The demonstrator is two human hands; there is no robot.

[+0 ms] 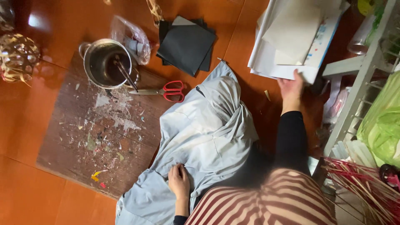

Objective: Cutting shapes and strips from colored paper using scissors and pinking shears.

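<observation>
Leftmost, a pot [107, 63] is standing on a worn board [83, 141], with red-handled scissors [164, 91] lying beside it, blades pointing left. Next, the left hand [179, 182] is pressing flat, fingers loosely curled, on a grey cloth [208, 133] that is stretching diagonally across the floor [25, 187], its narrow end pointing up toward the dark squares [186, 43]. Farther right, the right hand [291, 88] is touching the paper stack's [291, 37] lower edge; its grip is unclear.

Matt grey cloth [200, 137], shiny metal pot [106, 62], glossy floor [25, 116], scuffed wooden board [96, 141].
</observation>
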